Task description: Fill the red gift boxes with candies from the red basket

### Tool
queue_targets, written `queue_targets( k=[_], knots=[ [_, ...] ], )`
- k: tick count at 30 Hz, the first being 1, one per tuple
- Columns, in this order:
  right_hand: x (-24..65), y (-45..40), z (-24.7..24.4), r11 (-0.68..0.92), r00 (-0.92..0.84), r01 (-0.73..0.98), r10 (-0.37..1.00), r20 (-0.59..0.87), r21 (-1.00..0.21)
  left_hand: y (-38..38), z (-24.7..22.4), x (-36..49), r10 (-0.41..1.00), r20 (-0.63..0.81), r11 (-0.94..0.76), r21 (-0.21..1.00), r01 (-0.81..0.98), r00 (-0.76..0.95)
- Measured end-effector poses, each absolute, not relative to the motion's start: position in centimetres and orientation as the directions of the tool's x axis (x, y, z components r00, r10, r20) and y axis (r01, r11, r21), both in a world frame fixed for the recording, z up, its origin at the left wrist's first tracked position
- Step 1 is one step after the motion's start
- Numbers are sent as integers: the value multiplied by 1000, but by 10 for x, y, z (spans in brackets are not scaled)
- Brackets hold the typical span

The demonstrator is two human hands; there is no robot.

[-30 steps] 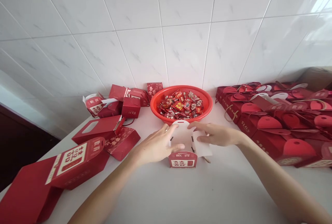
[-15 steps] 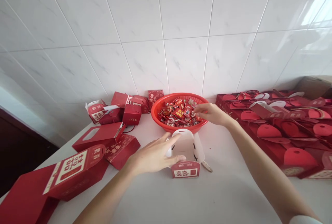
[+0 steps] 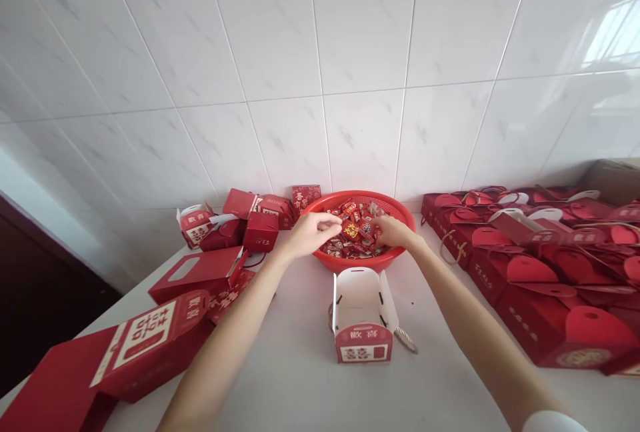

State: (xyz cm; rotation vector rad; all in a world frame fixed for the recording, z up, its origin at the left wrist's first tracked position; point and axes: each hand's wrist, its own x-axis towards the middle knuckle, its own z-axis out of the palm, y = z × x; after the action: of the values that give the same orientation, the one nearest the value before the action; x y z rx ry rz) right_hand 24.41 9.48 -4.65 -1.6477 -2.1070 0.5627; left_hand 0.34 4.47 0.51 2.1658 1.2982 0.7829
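A red plastic basket (image 3: 361, 264) full of small wrapped candies (image 3: 352, 231) stands against the wall. Over its left rim is my left hand (image 3: 311, 235), thumb and fingers drawn together above the candies. Whatever may be between those fingertips is too small to make out. My right hand (image 3: 393, 232) reaches in from the right, its curled fingers among the candies and its fingertips partly hidden. In front of the basket sits an open red gift box (image 3: 364, 344), white inside, with nothing in it. A twisted cord handle (image 3: 406, 340) lies at its right side.
Rows of closed red gift boxes (image 3: 530, 329) cover the right side of the table (image 3: 320, 392). More red boxes (image 3: 260, 231) are piled at the back left, with larger ones (image 3: 150, 339) at the left edge. A tiled wall (image 3: 365, 142) borders the back.
My left hand has left the open gift box and moved up to the basket. The right hand has gone deeper into the candies. The view has shifted slightly.
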Motion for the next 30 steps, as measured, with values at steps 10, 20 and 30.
queue_targets(
  k=[10,20,30],
  knots=[
    [262,99,-56,281,-17,234,958,285,-931,170,-19,57,899,43,-389,533,751,435],
    [269,104,-54,224,56,-162,974,218,-961,211,-52,57,926,-30,-318,475,821,376],
    [265,103,-51,175,28,-390,984,179,-904,201,-43,64,954,-66,-253,337,907,291]
  ],
)
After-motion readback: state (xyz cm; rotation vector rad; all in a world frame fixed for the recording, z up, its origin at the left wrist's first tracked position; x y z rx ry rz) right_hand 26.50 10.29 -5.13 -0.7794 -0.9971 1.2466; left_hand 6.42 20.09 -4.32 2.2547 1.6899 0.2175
